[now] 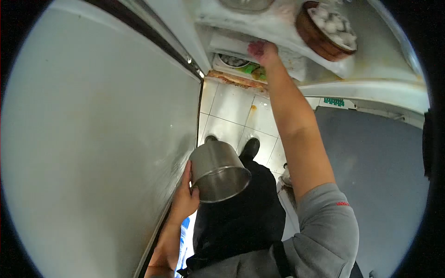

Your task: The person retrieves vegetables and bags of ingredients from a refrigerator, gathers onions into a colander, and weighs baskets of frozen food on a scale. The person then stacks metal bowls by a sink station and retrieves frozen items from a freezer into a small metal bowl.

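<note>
A deep metal pot (213,162) is tilted with its opening toward me, and my left hand (187,197) grips its left side. My right hand (263,51) reaches into an open frosty fridge or freezer, at a middle shelf (232,43). Its fingers are spread and pinkish, partly over the shelf, and I see nothing in them. Below it on a lower level sit a white-rimmed container (233,60) with greyish pieces and something green (252,70). On the upper shelf at the right stands a brown round tub (320,39) filled with whitish round pieces.
The large pale door (106,129) stands open on the left. A grey panel (371,171) is at the right. White floor tiles (229,104) lie below, with my dark shoes on them. A clear container (245,3) shows at the top edge.
</note>
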